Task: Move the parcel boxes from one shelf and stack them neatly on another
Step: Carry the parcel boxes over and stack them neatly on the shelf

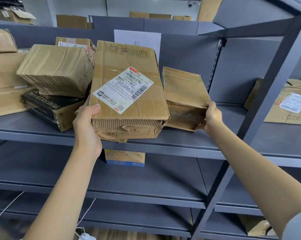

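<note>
A long brown parcel box (127,94) with a white shipping label lies tilted at the front of the grey shelf (189,142). My left hand (86,125) grips its near left corner, thumb on top. Right beside it sits a smaller crumpled brown box (182,97). My right hand (210,116) holds that box's near right corner, fingers curled round the edge. Both boxes touch each other at their sides.
Left on the same shelf are a tape-wrapped box (56,68), a black carton (52,108) and more cartons behind. A labelled box (291,104) sits in the right-hand bay past the upright post (274,84). One small box (124,158) stands on the shelf below.
</note>
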